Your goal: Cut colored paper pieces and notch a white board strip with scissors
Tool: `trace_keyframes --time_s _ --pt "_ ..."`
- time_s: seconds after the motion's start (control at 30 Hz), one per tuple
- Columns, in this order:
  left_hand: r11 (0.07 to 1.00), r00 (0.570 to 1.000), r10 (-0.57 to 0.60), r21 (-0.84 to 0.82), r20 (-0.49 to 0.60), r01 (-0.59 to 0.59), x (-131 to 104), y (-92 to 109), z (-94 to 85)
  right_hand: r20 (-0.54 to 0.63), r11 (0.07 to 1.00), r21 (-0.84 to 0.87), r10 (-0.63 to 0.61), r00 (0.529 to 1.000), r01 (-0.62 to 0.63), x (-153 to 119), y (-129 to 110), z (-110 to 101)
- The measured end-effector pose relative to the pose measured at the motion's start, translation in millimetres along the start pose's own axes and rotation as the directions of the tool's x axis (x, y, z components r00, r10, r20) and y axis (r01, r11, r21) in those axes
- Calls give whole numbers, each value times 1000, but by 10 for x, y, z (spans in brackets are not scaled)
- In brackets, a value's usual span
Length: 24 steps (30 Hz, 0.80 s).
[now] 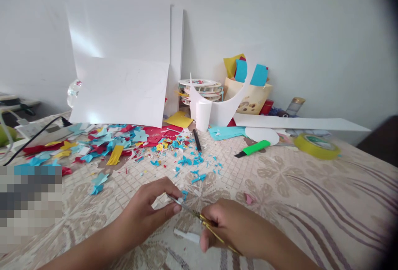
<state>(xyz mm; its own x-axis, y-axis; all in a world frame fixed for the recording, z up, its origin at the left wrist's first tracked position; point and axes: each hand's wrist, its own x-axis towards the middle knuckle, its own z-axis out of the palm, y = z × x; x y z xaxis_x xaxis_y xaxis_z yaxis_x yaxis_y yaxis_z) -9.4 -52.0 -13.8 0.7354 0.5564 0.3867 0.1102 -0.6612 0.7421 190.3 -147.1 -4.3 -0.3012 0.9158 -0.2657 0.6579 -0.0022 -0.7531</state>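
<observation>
My right hand (238,226) grips a pair of scissors (194,212) with gold-coloured handles, blades pointing left and away. Thumb and fingers of my left hand (154,203) pinch a small white piece of paper (180,200) at the blades; whether the blades are fully closed is too fine to make out. Below the scissors, close to my right thumb, lies a white paper strip (187,235). Just beyond my fingertips are small blue paper scraps (199,177).
Coloured paper cutouts (107,137) are heaped at left. Further right lie a green cutter knife (253,149), a black pen (197,140) and a yellow tape roll (317,145). White boards (121,91) lean against the wall, beside a paper-filled container (247,96).
</observation>
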Motion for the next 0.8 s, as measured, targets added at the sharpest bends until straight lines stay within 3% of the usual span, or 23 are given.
trace_keyframes --time_s 0.23,0.4,0.6,0.8 --pt "982 994 -101 -156 43 107 -9 -42 10 -14 1000 -13 -5 1000 4 15 18 15" --pt "915 978 -171 -348 121 203 4 -62 29 -5 1000 -22 -7 1000 7 15 61 40" --pt "832 973 -180 -505 144 229 6 -70 26 -2 1000 -29 -9 1000 9 8 89 41" --pt "722 965 -248 -650 81 240 3 -94 33 -18 999 -42 0 1000 -1 17 89 34"
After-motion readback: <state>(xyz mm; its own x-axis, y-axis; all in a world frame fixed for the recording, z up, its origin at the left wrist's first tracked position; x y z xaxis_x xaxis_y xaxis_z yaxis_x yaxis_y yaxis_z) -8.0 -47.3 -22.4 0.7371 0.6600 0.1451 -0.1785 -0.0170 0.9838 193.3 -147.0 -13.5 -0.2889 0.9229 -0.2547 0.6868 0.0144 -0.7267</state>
